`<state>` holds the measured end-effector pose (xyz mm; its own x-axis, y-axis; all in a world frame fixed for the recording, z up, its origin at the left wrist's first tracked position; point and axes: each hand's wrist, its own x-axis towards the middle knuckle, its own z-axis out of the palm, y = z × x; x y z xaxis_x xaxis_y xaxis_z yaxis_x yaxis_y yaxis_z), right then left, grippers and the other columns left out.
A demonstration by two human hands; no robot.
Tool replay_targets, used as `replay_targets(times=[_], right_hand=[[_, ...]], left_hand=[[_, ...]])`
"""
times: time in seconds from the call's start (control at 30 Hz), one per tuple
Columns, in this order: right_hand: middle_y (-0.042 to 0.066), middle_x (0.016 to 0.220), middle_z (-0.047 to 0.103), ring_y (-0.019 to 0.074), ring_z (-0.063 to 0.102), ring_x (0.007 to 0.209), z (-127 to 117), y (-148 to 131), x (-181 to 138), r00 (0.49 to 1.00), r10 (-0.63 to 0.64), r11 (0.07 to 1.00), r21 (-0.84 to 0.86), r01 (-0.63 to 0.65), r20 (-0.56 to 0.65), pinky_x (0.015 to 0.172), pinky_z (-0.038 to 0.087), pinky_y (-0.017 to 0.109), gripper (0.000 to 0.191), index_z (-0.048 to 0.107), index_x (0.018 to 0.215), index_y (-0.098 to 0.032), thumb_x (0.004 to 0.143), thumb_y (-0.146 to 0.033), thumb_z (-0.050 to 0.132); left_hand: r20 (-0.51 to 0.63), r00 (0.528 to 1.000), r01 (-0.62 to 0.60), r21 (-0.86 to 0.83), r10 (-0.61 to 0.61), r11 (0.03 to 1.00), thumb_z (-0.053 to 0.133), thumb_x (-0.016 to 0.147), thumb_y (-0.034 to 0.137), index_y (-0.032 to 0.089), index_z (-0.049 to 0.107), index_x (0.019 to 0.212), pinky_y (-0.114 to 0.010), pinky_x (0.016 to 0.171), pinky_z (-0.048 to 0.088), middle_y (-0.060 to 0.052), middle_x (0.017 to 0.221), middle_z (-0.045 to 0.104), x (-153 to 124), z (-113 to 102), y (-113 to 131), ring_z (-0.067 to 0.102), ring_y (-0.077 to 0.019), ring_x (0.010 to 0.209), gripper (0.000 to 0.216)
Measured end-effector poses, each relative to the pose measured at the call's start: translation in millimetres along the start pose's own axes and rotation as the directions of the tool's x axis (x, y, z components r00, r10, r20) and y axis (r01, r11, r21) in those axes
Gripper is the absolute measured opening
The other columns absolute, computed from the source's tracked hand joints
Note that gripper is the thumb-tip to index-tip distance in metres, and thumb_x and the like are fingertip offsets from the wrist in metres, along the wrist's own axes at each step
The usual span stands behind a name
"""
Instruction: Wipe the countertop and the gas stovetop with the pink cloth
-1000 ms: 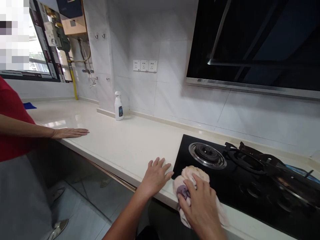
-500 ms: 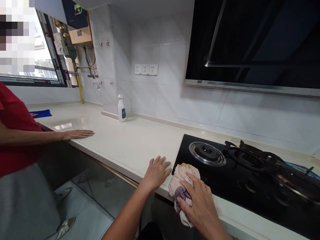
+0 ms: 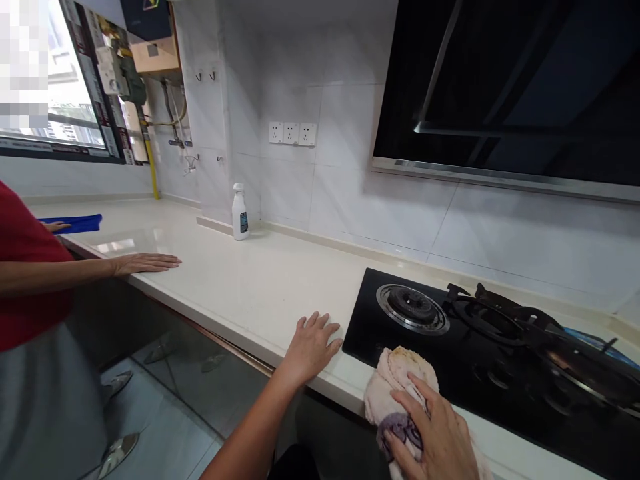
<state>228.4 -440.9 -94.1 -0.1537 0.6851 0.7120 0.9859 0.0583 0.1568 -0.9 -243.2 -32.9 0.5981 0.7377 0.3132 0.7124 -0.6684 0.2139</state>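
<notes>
From my head view, my right hand (image 3: 440, 430) grasps a bunched pale pink cloth (image 3: 403, 377), fingers curled over its purple patch, at the front edge of the black cooktop (image 3: 465, 373). My left hand (image 3: 310, 347) grips nothing, its fingers spread on the pale countertop (image 3: 270, 287) just beside the cooktop. Farther left stand a white spray bottle (image 3: 240, 217) and a co-worker in red (image 3: 30, 267), one palm (image 3: 145, 263) on the counter's edge.

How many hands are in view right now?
4: the left hand on the counter, the right hand gripping the pink cloth, another person's hand on the counter further left, and a partly hidden hand at the blue cloth.
</notes>
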Motion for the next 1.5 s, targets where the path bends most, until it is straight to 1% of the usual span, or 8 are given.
replay_targets(times=[0.23,0.4,0.57,0.77,1.0,1.13,1.33,1.5], right_hand=[[0.011,0.143,0.060,0.0320,0.065,0.116,6.9,-13.5,2.2,0.995,0.044,0.996,-0.078,-0.051,-0.087,0.081,0.053,0.043,0.043,0.060,0.134,-0.031,0.093,-0.045,0.063],[0.013,0.143,0.059,0.0337,0.063,0.118,3.8,-21.2,3.7,0.990,0.070,0.996,-0.046,-0.076,-0.120,0.085,0.051,0.045,0.042,0.057,0.135,-0.029,0.094,-0.039,0.062],[0.013,0.143,0.058,0.0353,0.062,0.119,5.2,-25.0,3.9,0.983,0.116,0.993,-0.010,-0.119,-0.144,0.087,0.050,0.048,0.042,0.057,0.135,-0.029,0.094,-0.038,0.061],[0.013,0.144,0.057,0.0345,0.061,0.119,4.7,-24.7,2.9,0.985,0.082,0.995,-0.036,-0.088,-0.150,0.087,0.050,0.047,0.045,0.058,0.135,-0.028,0.092,-0.038,0.065],[0.013,0.146,0.056,0.0334,0.060,0.121,3.9,-24.9,3.0,0.984,0.080,0.996,-0.024,-0.085,-0.156,0.088,0.050,0.046,0.046,0.058,0.136,-0.028,0.092,-0.036,0.066],[0.013,0.146,0.055,0.0344,0.059,0.122,3.1,-26.5,2.3,0.983,0.090,0.995,-0.019,-0.095,-0.160,0.089,0.049,0.047,0.045,0.058,0.136,-0.028,0.092,-0.036,0.065],[0.014,0.147,0.055,0.0342,0.060,0.121,2.8,-26.7,1.5,0.983,0.079,0.996,-0.018,-0.083,-0.166,0.089,0.049,0.046,0.047,0.057,0.136,-0.028,0.091,-0.035,0.066],[0.012,0.147,0.055,0.0341,0.060,0.121,3.7,-28.0,1.8,0.981,0.102,0.994,-0.013,-0.106,-0.162,0.089,0.049,0.046,0.047,0.058,0.136,-0.029,0.091,-0.034,0.066]], left_hand=[[-0.006,1.000,-0.015,-0.018,0.015,1.000,0.052,0.106,0.042,0.027,0.065,0.138,-0.061,0.120,0.035,-0.010,0.155,0.057,-1.5,-0.1,-0.7,0.043,-0.0370,0.149,0.038],[-0.004,1.000,-0.007,-0.016,0.007,1.000,0.051,0.106,0.042,0.027,0.065,0.139,-0.061,0.120,0.034,-0.010,0.155,0.056,-1.6,0.2,-0.7,0.042,-0.0370,0.150,0.039],[0.021,1.000,0.004,-0.025,-0.003,1.000,0.051,0.106,0.041,0.026,0.064,0.141,-0.061,0.121,0.033,-0.010,0.157,0.055,-1.3,-1.6,0.7,0.040,-0.0367,0.152,0.040],[0.016,1.000,0.011,-0.017,-0.011,1.000,0.053,0.106,0.040,0.025,0.065,0.140,-0.060,0.122,0.033,-0.011,0.157,0.055,-0.4,-0.3,0.3,0.041,-0.0362,0.151,0.039],[-0.014,1.000,-0.003,-0.012,0.003,1.000,0.053,0.105,0.039,0.026,0.066,0.137,-0.060,0.120,0.035,-0.011,0.155,0.057,0.3,3.5,-1.8,0.044,-0.0353,0.149,0.037],[-0.044,0.999,-0.017,-0.013,0.016,1.000,0.053,0.104,0.039,0.028,0.067,0.135,-0.058,0.119,0.036,-0.011,0.152,0.059,0.6,5.1,-3.1,0.046,-0.0346,0.147,0.036],[-0.020,1.000,-0.006,-0.017,0.006,1.000,0.052,0.105,0.040,0.026,0.067,0.136,-0.058,0.119,0.036,-0.011,0.152,0.059,-0.3,2.0,-2.0,0.046,-0.0343,0.147,0.037],[-0.034,0.999,-0.014,-0.024,0.013,1.000,0.051,0.105,0.040,0.027,0.068,0.133,-0.056,0.117,0.038,-0.011,0.149,0.062,-1.9,-1.2,-0.8,0.049,-0.0335,0.143,0.036]])
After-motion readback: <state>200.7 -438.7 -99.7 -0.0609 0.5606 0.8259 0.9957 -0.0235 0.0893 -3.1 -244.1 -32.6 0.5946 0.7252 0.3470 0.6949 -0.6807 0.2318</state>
